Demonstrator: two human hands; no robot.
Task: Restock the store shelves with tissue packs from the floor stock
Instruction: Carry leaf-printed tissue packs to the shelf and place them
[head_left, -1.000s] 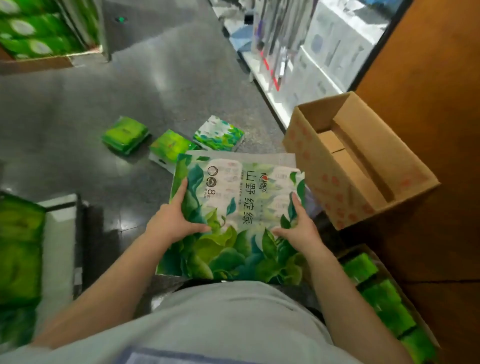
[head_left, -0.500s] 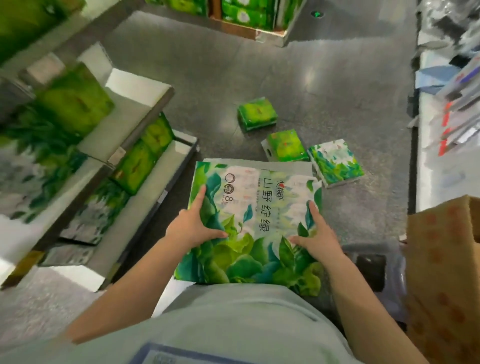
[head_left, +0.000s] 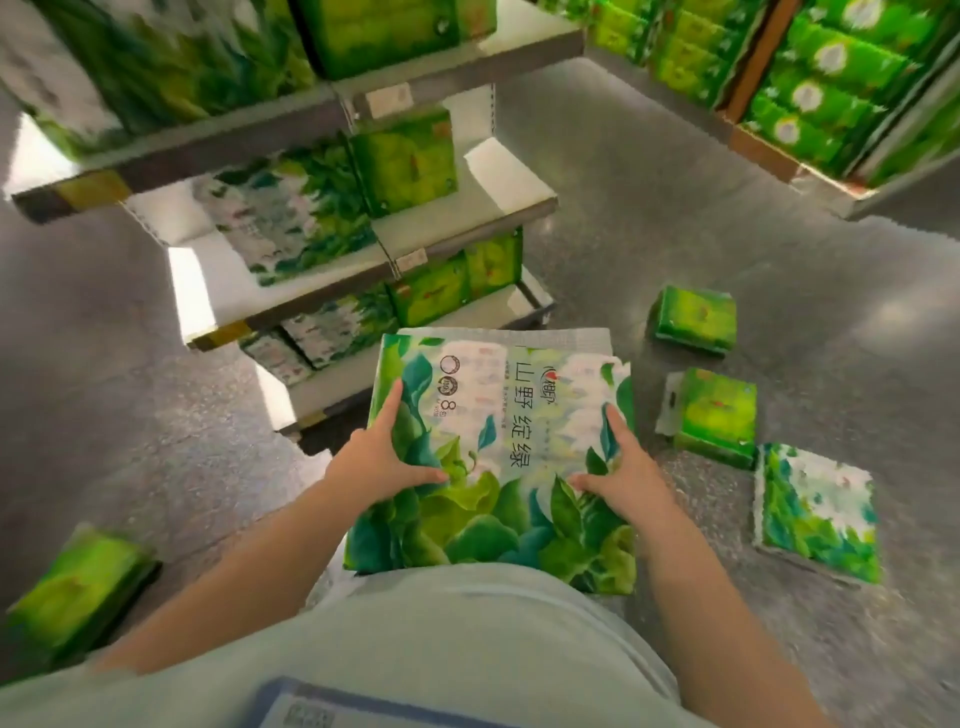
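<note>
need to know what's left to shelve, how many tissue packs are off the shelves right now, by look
bright green packs on floor: 3
leaf-print pack on floor: 1
leaf-print pack in hands: 1
total: 5

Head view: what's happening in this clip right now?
A person holds a big tissue pack in front of their body, left hand and right hand gripping its sides. Shelves ahead are partly stocked with similar packs. Three smaller packs lie on the floor to the right, another at lower left.
</note>
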